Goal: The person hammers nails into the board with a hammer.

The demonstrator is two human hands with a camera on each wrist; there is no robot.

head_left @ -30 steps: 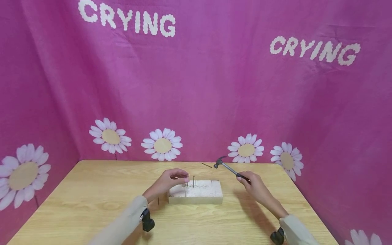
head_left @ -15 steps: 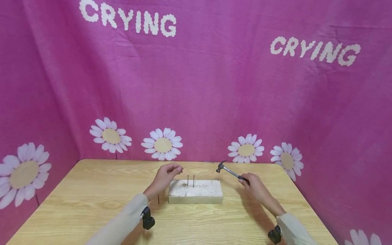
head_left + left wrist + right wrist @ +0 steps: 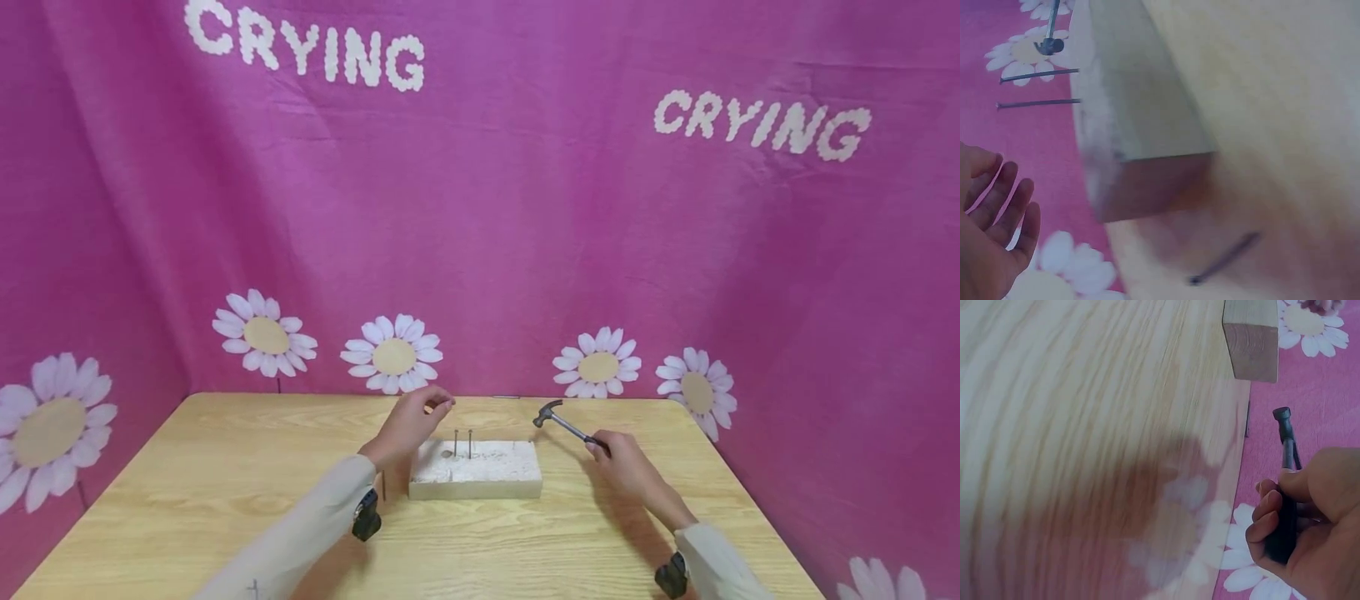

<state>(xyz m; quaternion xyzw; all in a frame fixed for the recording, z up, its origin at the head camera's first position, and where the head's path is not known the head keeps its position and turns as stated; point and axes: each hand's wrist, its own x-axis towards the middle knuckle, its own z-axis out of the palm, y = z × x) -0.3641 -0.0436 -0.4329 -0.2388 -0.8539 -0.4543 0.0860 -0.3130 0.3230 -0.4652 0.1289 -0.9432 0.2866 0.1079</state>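
We see a pale rectangular wooden block (image 3: 495, 472) on a light wood-grain table (image 3: 247, 450), with two slim grey metal nails (image 3: 470, 445) standing upright in it, probably because their points are sunk; how deep, we cannot tell. The right hand (image 3: 632, 465) clasps the black grip of a grey claw hammer (image 3: 572, 427), leaving the head free near the block. The left hand (image 3: 409, 423), fingers loosely bent around nothing, is apart from the nails; a second earlier it is at the left one.
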